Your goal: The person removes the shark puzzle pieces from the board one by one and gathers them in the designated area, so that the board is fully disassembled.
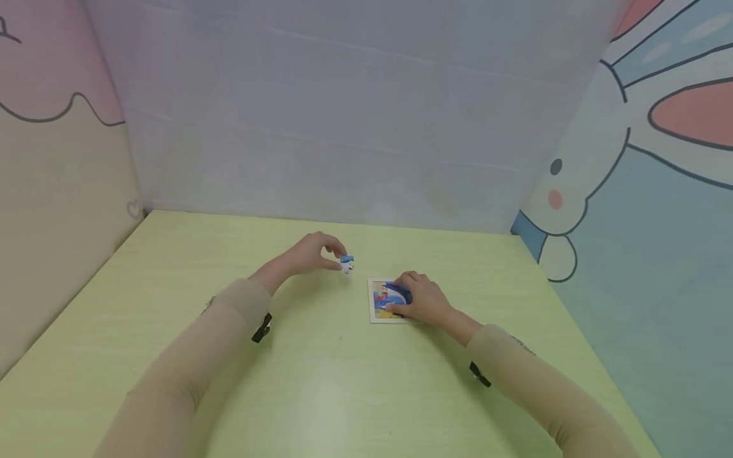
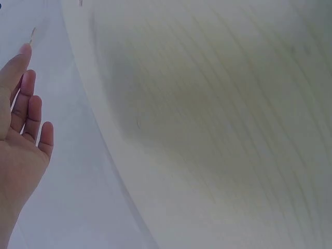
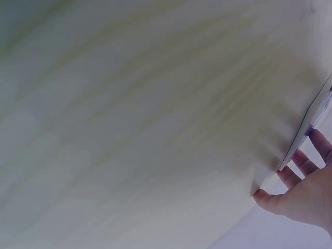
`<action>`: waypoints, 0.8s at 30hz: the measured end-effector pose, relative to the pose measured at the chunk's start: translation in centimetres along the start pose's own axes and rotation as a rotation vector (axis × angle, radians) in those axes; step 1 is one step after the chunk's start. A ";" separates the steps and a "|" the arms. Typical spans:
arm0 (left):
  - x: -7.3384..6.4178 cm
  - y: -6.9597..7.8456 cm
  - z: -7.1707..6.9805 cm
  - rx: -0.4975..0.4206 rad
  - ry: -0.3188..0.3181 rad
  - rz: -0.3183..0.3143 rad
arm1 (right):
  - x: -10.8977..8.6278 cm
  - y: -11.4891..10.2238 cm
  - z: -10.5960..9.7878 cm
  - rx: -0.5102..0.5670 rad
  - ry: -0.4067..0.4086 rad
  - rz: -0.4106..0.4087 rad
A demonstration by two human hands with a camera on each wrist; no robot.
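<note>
My left hand (image 1: 312,252) is raised over the table and pinches a small jigsaw piece (image 1: 346,263), blue and white, between thumb and fingertips. In the left wrist view the same hand (image 2: 23,124) shows its other fingers loosely bent, with only a thin edge of the piece (image 2: 32,36) past a fingertip. A white-framed picture puzzle (image 1: 380,319) lies flat to the right, its picture blue, red and yellow. Across its right part rests my right hand (image 1: 426,300), covering some of the picture. The right wrist view has this hand's (image 3: 303,189) fingers extended along the puzzle's edge (image 3: 298,140).
The pale yellow-green table (image 1: 332,394) reaches to a plain light back wall (image 1: 343,127). Walls with cartoon drawings stand at the left (image 1: 51,191) and right (image 1: 647,254) table edges. Dark straps hang at both sleeves.
</note>
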State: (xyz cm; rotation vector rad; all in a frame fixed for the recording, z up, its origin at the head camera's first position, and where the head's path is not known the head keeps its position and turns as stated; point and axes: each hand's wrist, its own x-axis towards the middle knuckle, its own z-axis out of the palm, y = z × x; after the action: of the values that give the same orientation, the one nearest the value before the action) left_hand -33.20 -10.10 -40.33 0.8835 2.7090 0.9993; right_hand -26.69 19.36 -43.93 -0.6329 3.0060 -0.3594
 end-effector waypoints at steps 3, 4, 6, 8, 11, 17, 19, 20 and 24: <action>-0.8 -0.9 -0.9 0.000 0.019 -0.022 | 0.0 0.0 0.0 0.001 0.002 -0.010; -1.0 -1.2 -1.2 0.000 0.027 -0.030 | 0.0 0.1 0.0 0.000 0.000 -0.011; -1.6 -1.7 -1.8 0.003 0.041 -0.041 | 0.0 0.1 0.0 0.000 -0.001 -0.012; -2.1 -2.2 -2.4 0.004 0.055 -0.053 | 0.0 0.1 0.0 -0.001 -0.005 -0.012; -2.9 -3.2 -3.1 0.021 0.074 -0.067 | 0.0 0.0 -0.1 0.002 -0.008 -0.012; -4.5 -5.1 -4.1 0.040 0.103 -0.114 | 0.0 0.0 -0.1 0.010 -0.008 -0.019; -5.0 -5.7 -4.3 0.044 0.106 -0.125 | 0.0 -0.1 0.0 0.012 -0.007 -0.023; -5.2 -6.0 -4.4 0.045 0.107 -0.129 | 0.0 -0.1 0.0 0.013 -0.006 -0.025; -5.8 -6.9 -4.4 0.038 0.110 -0.150 | 0.0 -0.1 0.0 0.012 0.000 -0.031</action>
State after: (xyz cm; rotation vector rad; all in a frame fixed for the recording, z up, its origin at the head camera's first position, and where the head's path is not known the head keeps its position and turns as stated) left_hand -33.08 -20.07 -41.72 0.6366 2.8443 0.9963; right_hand -26.63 19.24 -43.91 -0.6796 2.9946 -0.3782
